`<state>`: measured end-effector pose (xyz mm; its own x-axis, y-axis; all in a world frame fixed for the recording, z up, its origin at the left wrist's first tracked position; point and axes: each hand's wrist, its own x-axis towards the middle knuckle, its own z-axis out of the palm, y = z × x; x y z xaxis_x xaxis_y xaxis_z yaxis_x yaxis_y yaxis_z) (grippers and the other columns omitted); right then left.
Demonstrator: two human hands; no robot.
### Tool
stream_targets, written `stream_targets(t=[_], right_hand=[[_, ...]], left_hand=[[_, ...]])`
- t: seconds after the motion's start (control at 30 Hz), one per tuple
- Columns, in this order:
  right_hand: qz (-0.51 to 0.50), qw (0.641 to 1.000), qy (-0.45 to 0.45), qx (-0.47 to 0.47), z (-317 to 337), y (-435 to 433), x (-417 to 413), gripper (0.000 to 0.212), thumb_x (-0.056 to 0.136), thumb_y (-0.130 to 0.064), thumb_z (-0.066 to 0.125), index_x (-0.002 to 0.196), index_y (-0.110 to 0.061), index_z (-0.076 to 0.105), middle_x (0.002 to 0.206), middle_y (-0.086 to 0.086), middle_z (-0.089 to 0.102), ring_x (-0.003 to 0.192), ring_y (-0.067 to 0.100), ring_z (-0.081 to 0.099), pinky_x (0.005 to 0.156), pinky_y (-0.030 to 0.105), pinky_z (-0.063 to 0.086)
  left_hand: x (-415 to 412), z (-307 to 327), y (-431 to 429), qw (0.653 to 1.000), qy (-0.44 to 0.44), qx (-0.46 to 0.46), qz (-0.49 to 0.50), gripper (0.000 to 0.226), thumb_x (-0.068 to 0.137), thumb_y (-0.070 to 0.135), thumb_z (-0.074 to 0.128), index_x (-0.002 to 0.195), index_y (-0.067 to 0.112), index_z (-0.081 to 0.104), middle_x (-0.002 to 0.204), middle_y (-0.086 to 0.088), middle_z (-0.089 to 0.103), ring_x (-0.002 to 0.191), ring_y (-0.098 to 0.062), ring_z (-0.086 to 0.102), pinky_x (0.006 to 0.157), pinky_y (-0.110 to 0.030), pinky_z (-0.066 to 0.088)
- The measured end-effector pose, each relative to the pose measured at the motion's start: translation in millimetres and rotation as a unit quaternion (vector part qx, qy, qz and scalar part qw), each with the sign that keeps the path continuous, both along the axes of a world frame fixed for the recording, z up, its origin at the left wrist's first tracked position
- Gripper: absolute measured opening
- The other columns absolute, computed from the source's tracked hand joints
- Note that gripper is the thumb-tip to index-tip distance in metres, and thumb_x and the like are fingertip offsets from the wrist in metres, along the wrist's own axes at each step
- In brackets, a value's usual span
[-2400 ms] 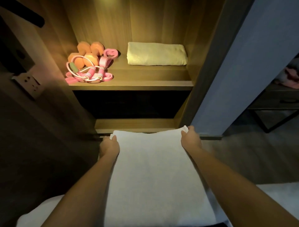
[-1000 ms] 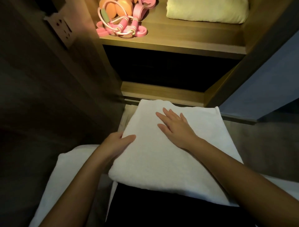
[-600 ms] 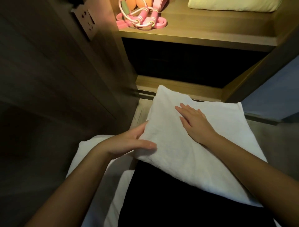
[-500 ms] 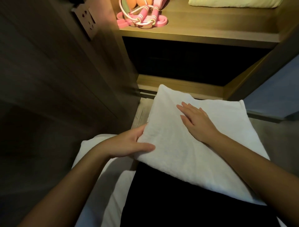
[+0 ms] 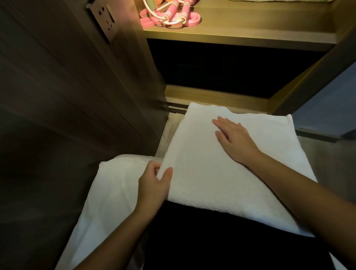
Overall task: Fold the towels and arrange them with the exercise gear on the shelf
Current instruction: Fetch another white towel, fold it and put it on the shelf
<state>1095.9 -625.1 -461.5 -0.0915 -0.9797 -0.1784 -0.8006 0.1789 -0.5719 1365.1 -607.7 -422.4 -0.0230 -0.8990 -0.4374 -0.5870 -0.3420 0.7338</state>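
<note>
A folded white towel [image 5: 208, 173] lies across my dark lap in front of the wooden shelf unit. My right hand [image 5: 234, 139] lies flat on its top, fingers straight. My left hand [image 5: 154, 183] pinches the towel's left edge between thumb and fingers. On the lit upper shelf [image 5: 240, 32] sits pink exercise gear: a resistance band and a jump rope [image 5: 169, 17]. The bottom edge of a pale yellow folded towel [image 5: 279, 0] shows at the very top.
A wall socket plate [image 5: 105, 19] is on the dark panel at the left. Below the lit shelf is a dark compartment [image 5: 221, 67] with a wooden lower ledge [image 5: 212, 96]. White bedding [image 5: 107, 192] lies under my left arm. A grey-blue wall stands at the right.
My left hand has slid along the towel's left edge toward me and now pinches it. The view has tilted further down, so less of the upper shelf shows. My right hand stays flat.
</note>
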Motion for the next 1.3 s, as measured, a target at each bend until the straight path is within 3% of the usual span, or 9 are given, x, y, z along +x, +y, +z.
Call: stream_targets(t=[0.13, 0.3, 0.4, 0.6, 0.77, 0.87, 0.93, 1.0, 1.3], right_hand=[[0.005, 1.000, 0.020, 0.004, 2, 0, 0, 0.047, 0.105, -0.036, 0.030, 0.152, -0.028, 0.032, 0.161, -0.002, 0.025, 0.149, 0.017, 0.017, 0.121, 0.043, 0.006], [0.004, 0.993, 0.113, 0.046, 3, 6, -7, 0.053, 0.104, -0.049, 0.020, 0.154, -0.034, 0.022, 0.163, -0.003, 0.019, 0.150, 0.020, 0.012, 0.121, 0.049, 0.003], [-0.009, 0.976, 0.193, 0.096, 4, 18, -23, 0.061, 0.099, -0.059, 0.010, 0.155, -0.037, 0.012, 0.164, -0.003, 0.010, 0.151, 0.024, 0.005, 0.119, 0.055, -0.002], [-0.103, 0.959, 0.200, 0.173, 6, 45, -49, 0.071, 0.092, -0.070, 0.012, 0.154, -0.038, 0.003, 0.165, -0.002, -0.009, 0.151, 0.031, -0.008, 0.116, 0.061, -0.003], [-0.193, 0.964, 0.073, 0.168, 18, 71, -60, 0.071, 0.096, -0.062, 0.026, 0.156, -0.030, 0.007, 0.165, 0.002, 0.000, 0.151, 0.032, 0.004, 0.119, 0.055, 0.017], [-0.258, 0.952, -0.072, 0.150, 35, 101, -75, 0.062, 0.099, -0.050, 0.042, 0.154, -0.029, 0.020, 0.159, 0.000, 0.028, 0.138, 0.027, 0.038, 0.106, 0.047, 0.038], [-0.317, 0.917, -0.194, 0.145, 48, 123, -83, 0.054, 0.099, -0.042, 0.050, 0.148, -0.029, 0.033, 0.143, -0.001, 0.049, 0.114, 0.018, 0.056, 0.087, 0.036, 0.050], [-0.376, 0.879, -0.266, 0.123, 58, 142, -91, 0.048, 0.097, -0.035, 0.055, 0.142, -0.027, 0.043, 0.126, -0.003, 0.058, 0.098, 0.011, 0.060, 0.072, 0.027, 0.049], [-0.361, 0.736, -0.525, 0.229, 55, 199, -95, 0.041, 0.083, -0.036, 0.067, 0.114, -0.010, 0.067, 0.110, 0.009, 0.073, 0.097, 0.021, 0.072, 0.067, 0.024, 0.057]], left_hand=[[-26, 13, -24, 0.979, -0.093, -0.094, -0.157, 0.057, 0.089, 0.010, 0.059, 0.136, 0.031, 0.037, 0.143, 0.011, 0.034, 0.122, -0.015, 0.048, 0.098, -0.034, 0.050], [-107, 22, -48, 0.909, -0.159, -0.248, -0.295, 0.055, 0.099, 0.034, 0.039, 0.151, 0.033, 0.023, 0.164, 0.007, 0.009, 0.151, -0.017, 0.007, 0.119, -0.042, 0.010], [-121, -4, -43, 0.874, -0.248, -0.192, -0.370, 0.058, 0.101, 0.052, 0.025, 0.155, 0.037, 0.009, 0.165, 0.005, -0.007, 0.151, -0.021, -0.008, 0.122, -0.049, -0.002], [-81, -27, -47, 0.910, -0.283, -0.035, -0.301, 0.070, 0.092, 0.071, 0.012, 0.153, 0.040, -0.001, 0.165, 0.001, -0.005, 0.151, -0.027, -0.005, 0.118, -0.052, 0.003], [-128, -12, -55, 0.870, -0.281, -0.201, -0.353, 0.060, 0.099, 0.044, 0.028, 0.154, 0.026, 0.012, 0.165, -0.005, -0.002, 0.151, -0.027, -0.008, 0.117, -0.053, -0.006], [-156, -15, -43, 0.831, -0.292, -0.205, -0.427, 0.057, 0.100, 0.047, 0.028, 0.154, 0.028, 0.017, 0.165, -0.003, 0.000, 0.151, -0.027, -0.008, 0.119, -0.057, -0.005], [-158, -20, -40, 0.811, -0.312, -0.207, -0.450, 0.057, 0.100, 0.048, 0.028, 0.153, 0.029, 0.019, 0.165, -0.002, 0.001, 0.151, -0.027, -0.006, 0.119, -0.058, -0.002], [-155, -22, -45, 0.826, -0.292, -0.207, -0.435, 0.056, 0.100, 0.049, 0.030, 0.152, 0.030, 0.022, 0.165, 0.000, 0.004, 0.151, -0.025, -0.004, 0.119, -0.057, -0.002], [-155, -20, -45, 0.832, -0.288, -0.206, -0.427, 0.053, 0.100, 0.048, 0.033, 0.150, 0.032, 0.026, 0.165, 0.001, 0.007, 0.152, -0.024, -0.001, 0.118, -0.056, -0.003]])
